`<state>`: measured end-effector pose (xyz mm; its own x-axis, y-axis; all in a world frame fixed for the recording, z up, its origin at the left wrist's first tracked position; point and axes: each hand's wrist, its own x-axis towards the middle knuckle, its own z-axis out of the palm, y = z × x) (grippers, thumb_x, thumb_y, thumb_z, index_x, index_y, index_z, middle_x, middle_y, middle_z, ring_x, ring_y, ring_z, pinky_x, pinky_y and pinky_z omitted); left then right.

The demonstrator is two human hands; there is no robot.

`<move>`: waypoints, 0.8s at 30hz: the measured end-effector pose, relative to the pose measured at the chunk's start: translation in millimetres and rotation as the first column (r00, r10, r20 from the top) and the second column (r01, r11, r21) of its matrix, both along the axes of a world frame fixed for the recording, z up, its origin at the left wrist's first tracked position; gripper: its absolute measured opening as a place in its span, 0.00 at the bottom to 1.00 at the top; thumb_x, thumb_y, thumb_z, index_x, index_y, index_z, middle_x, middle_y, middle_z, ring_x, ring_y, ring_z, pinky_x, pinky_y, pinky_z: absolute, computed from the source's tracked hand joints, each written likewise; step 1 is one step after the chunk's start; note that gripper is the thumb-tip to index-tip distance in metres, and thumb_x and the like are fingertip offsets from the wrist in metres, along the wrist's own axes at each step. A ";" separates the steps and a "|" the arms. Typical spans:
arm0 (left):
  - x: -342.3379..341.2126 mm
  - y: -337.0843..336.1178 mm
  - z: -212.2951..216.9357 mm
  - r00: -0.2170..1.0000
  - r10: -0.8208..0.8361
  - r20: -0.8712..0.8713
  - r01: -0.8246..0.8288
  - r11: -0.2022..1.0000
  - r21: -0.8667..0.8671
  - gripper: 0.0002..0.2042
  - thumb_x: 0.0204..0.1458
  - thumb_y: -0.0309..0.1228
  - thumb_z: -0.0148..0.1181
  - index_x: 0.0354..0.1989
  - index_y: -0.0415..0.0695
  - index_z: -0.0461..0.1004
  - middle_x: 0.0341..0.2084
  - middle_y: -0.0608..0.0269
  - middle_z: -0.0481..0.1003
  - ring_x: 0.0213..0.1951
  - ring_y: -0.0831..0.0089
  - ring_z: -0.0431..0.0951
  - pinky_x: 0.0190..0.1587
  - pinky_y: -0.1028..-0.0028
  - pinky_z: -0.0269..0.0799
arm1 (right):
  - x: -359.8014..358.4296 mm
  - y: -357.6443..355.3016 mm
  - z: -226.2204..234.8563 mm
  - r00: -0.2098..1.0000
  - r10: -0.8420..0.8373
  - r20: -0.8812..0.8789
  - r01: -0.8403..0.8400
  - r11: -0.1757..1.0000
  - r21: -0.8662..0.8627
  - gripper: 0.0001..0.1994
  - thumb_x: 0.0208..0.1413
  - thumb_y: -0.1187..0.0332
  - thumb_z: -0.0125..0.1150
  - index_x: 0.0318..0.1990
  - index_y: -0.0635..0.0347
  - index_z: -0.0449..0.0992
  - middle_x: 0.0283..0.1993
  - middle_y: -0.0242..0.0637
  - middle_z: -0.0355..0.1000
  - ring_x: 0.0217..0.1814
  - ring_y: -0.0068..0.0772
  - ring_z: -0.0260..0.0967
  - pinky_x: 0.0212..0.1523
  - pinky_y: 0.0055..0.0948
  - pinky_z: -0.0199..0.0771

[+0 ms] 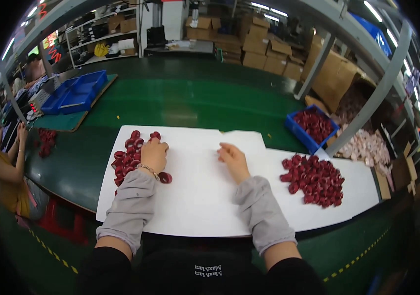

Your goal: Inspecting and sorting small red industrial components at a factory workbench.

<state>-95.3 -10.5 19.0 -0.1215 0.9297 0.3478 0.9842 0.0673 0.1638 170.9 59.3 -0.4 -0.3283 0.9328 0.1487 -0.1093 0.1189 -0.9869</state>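
Observation:
My left hand [154,156] is over the right side of a loose group of dark red, rounded, cup-like pieces [130,153] on a white sheet [195,196]. Its fingers are curled downward among them, and whatever they grip is hidden. One single red piece [165,178] lies beside my left wrist. My right hand [234,162] hovers above the bare middle of the sheet. Its fingers are bent and slightly apart, with nothing clearly visible between them. A larger, denser heap of the same red pieces [314,181] rests on the sheet's right part.
Behind the heap stands a blue bin [313,129] of red pieces, near a slanted metal post [377,93] and a pile of pale pieces [365,147]. Blue trays [74,93] sit at the far left. Another person [5,167] works there beside more red pieces [47,141].

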 end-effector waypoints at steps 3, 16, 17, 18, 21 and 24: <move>17.5 10.4 10.1 0.965 -0.167 0.201 0.140 0.980 0.144 0.08 0.45 0.27 0.57 0.35 0.46 0.76 0.34 0.57 0.71 0.38 0.58 0.73 0.40 0.63 0.67 | 10.2 -5.6 -2.6 0.990 0.007 0.142 -0.018 0.997 0.073 0.16 0.57 0.71 0.51 0.52 0.67 0.67 0.40 0.36 0.71 0.37 0.23 0.68 0.41 0.21 0.69; 117.7 27.9 -22.2 -0.161 -0.165 0.973 0.407 0.887 0.218 0.14 0.57 0.30 0.51 0.48 0.34 0.67 0.42 0.58 0.71 0.43 0.72 0.73 0.47 0.76 0.70 | 17.7 -4.6 -4.9 0.960 0.113 0.257 -0.171 0.961 0.218 0.25 0.56 0.75 0.49 0.63 0.60 0.55 0.57 0.42 0.63 0.47 0.27 0.67 0.49 0.25 0.67; 121.1 34.1 -26.5 -0.106 -0.238 0.965 0.435 0.862 0.260 0.15 0.57 0.30 0.50 0.49 0.34 0.66 0.43 0.58 0.71 0.44 0.72 0.73 0.47 0.75 0.70 | 20.9 -1.7 -7.2 0.963 0.106 0.247 -0.159 0.965 0.209 0.26 0.56 0.75 0.50 0.63 0.59 0.54 0.59 0.43 0.61 0.46 0.26 0.68 0.48 0.26 0.68; 121.8 34.3 -28.6 -0.052 -0.304 0.951 0.467 0.834 0.293 0.15 0.58 0.30 0.49 0.50 0.34 0.66 0.44 0.58 0.71 0.44 0.71 0.73 0.48 0.74 0.70 | 18.7 -5.6 -3.2 0.965 0.101 0.242 -0.149 0.970 0.191 0.26 0.56 0.75 0.50 0.63 0.59 0.54 0.59 0.43 0.61 0.46 0.26 0.68 0.48 0.26 0.68; 120.9 34.3 -22.8 -0.061 -0.289 0.955 0.518 0.809 0.278 0.15 0.59 0.30 0.47 0.50 0.34 0.65 0.45 0.59 0.70 0.45 0.71 0.72 0.48 0.73 0.70 | 15.7 -5.7 5.6 0.961 0.119 0.250 -0.193 0.935 0.298 0.25 0.57 0.76 0.47 0.63 0.58 0.55 0.58 0.41 0.60 0.54 0.28 0.62 0.52 0.24 0.65; 114.6 34.4 -28.3 -0.204 -0.242 0.949 0.517 0.796 0.314 0.14 0.59 0.30 0.45 0.50 0.36 0.65 0.44 0.60 0.70 0.45 0.74 0.71 0.47 0.75 0.69 | 10.9 -7.3 13.5 0.934 0.118 0.338 -0.236 0.913 0.333 0.22 0.55 0.75 0.49 0.58 0.60 0.60 0.54 0.41 0.61 0.49 0.32 0.64 0.49 0.26 0.67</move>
<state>19.3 24.0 -9.3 0.2160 0.9625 0.1640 -0.3021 -0.0939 0.9487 181.8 52.0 13.1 -0.5665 0.7548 0.3306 0.1358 0.4812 -0.8660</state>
